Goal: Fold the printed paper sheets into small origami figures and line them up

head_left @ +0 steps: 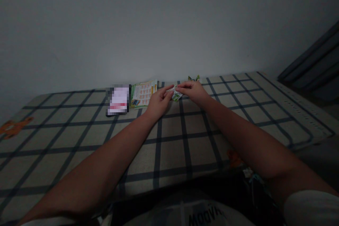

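Note:
Between my two hands is a small green and white printed packet, raised a little over the checked cloth. My left hand pinches its left edge between thumb and fingers. On the other side, the fingers of my right hand are closed on its upper right part. The print is too small to read, and my fingertips cover part of it. Just left of my left hand lies a printed booklet or sheet with green edges and rows of small boxes. Behind my right hand sits a crumpled green wrapper-like piece, partly hidden.
A phone with a blurred, lit screen lies left of the booklet. The table wears a checked cloth with orange flower prints. A pale wall rises at its back edge. Dark slatted furniture stands at the right.

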`<action>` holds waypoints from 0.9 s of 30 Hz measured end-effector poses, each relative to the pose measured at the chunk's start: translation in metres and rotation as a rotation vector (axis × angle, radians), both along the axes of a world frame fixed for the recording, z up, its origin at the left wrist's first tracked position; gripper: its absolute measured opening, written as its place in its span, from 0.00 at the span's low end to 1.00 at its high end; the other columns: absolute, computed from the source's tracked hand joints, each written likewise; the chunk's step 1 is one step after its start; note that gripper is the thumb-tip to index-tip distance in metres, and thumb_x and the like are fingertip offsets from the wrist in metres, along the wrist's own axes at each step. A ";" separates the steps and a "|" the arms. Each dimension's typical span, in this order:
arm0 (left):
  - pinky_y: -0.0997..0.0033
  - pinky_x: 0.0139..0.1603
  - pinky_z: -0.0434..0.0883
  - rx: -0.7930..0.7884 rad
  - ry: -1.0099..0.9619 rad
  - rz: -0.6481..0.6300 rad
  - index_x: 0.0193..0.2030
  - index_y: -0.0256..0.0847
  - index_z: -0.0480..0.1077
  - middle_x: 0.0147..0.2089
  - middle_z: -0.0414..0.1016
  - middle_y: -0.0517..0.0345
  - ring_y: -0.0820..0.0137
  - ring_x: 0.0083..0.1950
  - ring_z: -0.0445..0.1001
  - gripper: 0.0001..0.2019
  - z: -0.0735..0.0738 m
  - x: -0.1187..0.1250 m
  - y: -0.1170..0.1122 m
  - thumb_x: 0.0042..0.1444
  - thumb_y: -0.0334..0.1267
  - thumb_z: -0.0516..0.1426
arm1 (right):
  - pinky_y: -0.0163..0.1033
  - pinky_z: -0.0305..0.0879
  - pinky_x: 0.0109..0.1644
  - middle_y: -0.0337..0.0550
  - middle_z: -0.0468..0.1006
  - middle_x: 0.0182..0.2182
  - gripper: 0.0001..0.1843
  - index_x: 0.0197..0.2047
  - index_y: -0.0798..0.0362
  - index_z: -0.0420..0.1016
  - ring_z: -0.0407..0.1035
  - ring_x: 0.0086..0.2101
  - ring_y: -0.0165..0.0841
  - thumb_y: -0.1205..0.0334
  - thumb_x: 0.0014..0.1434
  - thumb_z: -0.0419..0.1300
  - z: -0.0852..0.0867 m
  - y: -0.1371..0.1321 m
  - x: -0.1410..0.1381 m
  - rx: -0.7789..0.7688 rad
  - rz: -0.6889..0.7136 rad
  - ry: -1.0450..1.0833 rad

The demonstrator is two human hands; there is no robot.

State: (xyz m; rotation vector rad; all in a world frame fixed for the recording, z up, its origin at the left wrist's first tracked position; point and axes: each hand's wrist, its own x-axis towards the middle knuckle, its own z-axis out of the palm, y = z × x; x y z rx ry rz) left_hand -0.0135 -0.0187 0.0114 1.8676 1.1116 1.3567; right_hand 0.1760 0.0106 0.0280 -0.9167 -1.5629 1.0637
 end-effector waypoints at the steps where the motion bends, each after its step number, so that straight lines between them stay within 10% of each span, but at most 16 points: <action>1: 0.64 0.43 0.73 0.004 0.018 0.001 0.51 0.41 0.79 0.40 0.83 0.53 0.63 0.40 0.80 0.18 0.000 0.000 0.000 0.60 0.48 0.60 | 0.43 0.73 0.45 0.44 0.83 0.32 0.16 0.33 0.55 0.83 0.75 0.34 0.34 0.53 0.45 0.74 0.001 0.000 0.001 0.009 0.002 -0.029; 13: 0.67 0.39 0.71 -0.082 -0.074 0.024 0.35 0.40 0.81 0.34 0.83 0.55 0.66 0.36 0.77 0.14 0.006 -0.003 0.000 0.54 0.50 0.64 | 0.36 0.72 0.39 0.38 0.79 0.31 0.26 0.53 0.52 0.77 0.73 0.33 0.30 0.59 0.50 0.72 0.011 -0.009 0.001 -0.086 0.110 0.058; 27: 0.71 0.29 0.60 -0.175 -0.049 0.010 0.24 0.40 0.70 0.23 0.68 0.64 0.73 0.26 0.64 0.13 0.006 -0.002 -0.001 0.51 0.46 0.63 | 0.35 0.67 0.34 0.42 0.80 0.25 0.10 0.30 0.56 0.82 0.72 0.28 0.30 0.57 0.52 0.70 0.011 -0.003 0.012 -0.036 0.108 -0.275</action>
